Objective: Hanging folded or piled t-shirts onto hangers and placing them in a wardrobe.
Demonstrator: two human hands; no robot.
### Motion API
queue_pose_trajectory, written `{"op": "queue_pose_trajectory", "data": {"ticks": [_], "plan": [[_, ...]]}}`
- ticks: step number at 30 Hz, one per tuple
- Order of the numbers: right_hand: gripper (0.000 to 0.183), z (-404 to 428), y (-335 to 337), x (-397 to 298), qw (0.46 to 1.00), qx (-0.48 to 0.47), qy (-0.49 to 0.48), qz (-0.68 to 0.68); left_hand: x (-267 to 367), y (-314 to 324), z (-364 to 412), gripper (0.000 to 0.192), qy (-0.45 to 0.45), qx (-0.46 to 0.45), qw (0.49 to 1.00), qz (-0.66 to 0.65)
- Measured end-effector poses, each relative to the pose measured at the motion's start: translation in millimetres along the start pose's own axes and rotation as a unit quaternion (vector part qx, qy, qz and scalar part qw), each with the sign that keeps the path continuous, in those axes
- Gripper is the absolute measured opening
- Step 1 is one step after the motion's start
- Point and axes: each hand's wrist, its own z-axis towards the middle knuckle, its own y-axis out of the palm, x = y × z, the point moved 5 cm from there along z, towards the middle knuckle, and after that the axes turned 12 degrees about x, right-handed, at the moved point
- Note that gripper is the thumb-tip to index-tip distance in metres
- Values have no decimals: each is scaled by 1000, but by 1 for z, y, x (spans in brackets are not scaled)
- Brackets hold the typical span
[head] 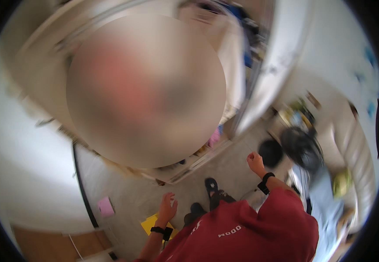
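Note:
My left hand (168, 208) hangs low in front of me, its fingers slightly bent and apart, with nothing in it. Beneath it on the floor lies a flat yellow thing (150, 223). My right hand (255, 163) is held out to the right with the fingers curled in; no object shows in it. Both wrists wear black bands. Beyond my feet stands a wooden cabinet or wardrobe (192, 168) with things on its bottom ledge, among them a pink item (214, 137). A large blurred disc hides most of it.
A black electric fan (302, 147) stands at the right, near a round black object (270, 153). Behind it is a cream sofa (353, 144) with a yellow-green item (342, 182) and light blue cloth (325, 199). A pink sheet (106, 207) lies on the grey floor (127, 190).

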Motion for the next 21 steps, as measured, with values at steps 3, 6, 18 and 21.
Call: {"op": "queue_pose_trajectory", "data": {"ticks": [3,6,18,21], "plan": [[15,-109,-108,93,986,133,90,-45,27,48,26,35,71,-122,990,-7],[17,-245,-211,160,937,211,255,-113,69,112,45,32,171,-241,955,-15],[33,-909,-427,117,405,393,764,-315,239,310,-26,32,348,-553,757,-1],[37,-956,-422,121,307,460,788,-269,264,349,-41,32,357,-592,722,12]]}}
